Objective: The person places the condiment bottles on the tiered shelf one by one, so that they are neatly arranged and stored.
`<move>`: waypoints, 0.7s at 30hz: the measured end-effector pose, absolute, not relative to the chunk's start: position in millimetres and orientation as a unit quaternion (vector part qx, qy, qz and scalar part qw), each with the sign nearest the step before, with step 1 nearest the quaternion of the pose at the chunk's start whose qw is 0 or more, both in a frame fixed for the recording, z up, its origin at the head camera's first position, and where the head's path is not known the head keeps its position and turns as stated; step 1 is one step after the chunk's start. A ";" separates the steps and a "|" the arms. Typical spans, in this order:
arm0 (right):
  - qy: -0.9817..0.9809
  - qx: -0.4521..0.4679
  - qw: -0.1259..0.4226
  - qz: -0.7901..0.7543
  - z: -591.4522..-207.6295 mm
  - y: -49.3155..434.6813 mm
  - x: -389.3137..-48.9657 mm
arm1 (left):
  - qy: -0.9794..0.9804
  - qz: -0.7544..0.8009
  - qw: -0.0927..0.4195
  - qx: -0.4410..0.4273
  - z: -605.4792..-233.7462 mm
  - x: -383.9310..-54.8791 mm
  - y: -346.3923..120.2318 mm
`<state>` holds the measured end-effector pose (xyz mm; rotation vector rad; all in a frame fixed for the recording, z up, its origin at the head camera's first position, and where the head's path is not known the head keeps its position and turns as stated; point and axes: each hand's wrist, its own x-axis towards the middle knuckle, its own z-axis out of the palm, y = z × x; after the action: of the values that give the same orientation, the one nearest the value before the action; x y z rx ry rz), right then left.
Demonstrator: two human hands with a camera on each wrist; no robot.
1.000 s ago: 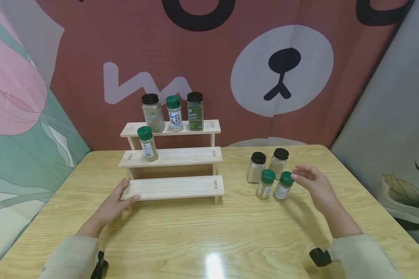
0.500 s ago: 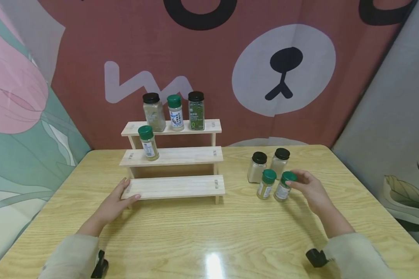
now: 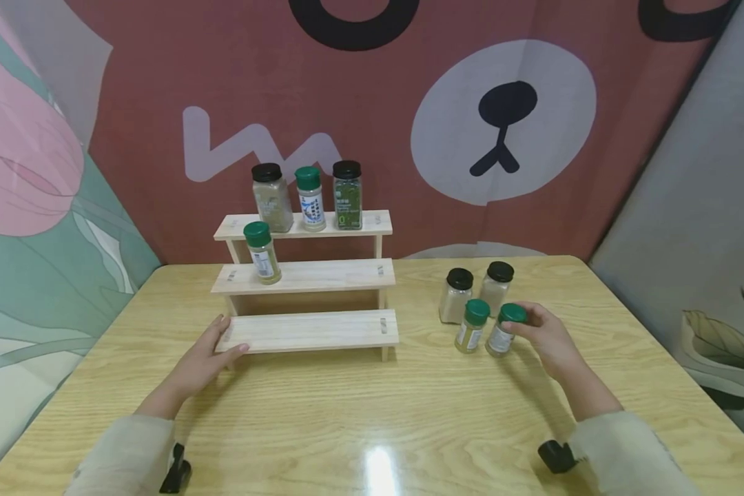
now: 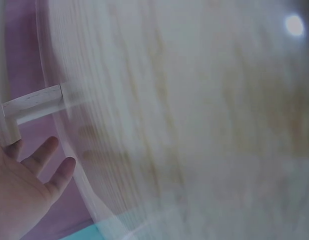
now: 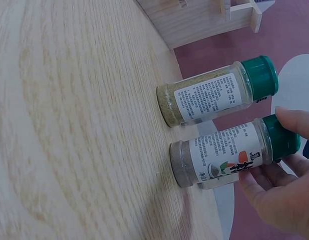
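Observation:
A green-capped spice jar (image 3: pixel 500 339) stands upright on the table, its cap pinched by my right hand (image 3: pixel 548 341) between thumb and fingers. In the right wrist view, its label (image 5: pixel 227 152) faces the camera and the thumb lies on the cap. Beside it is a second green-capped jar (image 3: pixel 469 335) with yellowish powder. Behind these stand two black-capped jars (image 3: pixel 455 303). My left hand (image 3: pixel 195 362) touches the left end of the bottom step of a three-tier wooden rack (image 3: pixel 313 332), thumb along the front edge. In the left wrist view, several fingers (image 4: pixel 62 177) are extended and spread.
On the rack's top step are a black-capped jar (image 3: pixel 274 203), a green-capped jar (image 3: pixel 312 207) and a black-capped jar of green flakes (image 3: pixel 348 200). One green-capped jar (image 3: pixel 263 262) occupies the middle step's left end. A patterned cloth (image 3: pixel 285 83) hangs behind the table (image 3: pixel 322 420).
My right hand has moved left onto the front right green-capped jar and taken hold of its cap. The left hand stays at the rack's end.

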<state>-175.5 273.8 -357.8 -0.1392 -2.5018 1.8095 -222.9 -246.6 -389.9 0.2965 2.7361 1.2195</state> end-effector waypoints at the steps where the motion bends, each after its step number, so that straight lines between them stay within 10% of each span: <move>1: -0.809 -0.045 0.026 0.586 -357.7 273.4 -175.7 | 0.908 0.402 0.065 0.098 -389.9 -222.7 -247.0; 21: -0.821 -0.044 0.047 0.567 -349.3 278.6 -165.4 | 0.922 0.371 0.060 0.096 -389.3 -222.4 -247.5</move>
<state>-165.4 278.6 -349.3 -0.1337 -2.5047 1.7292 -222.4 -247.5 -389.3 0.2911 2.7897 1.1233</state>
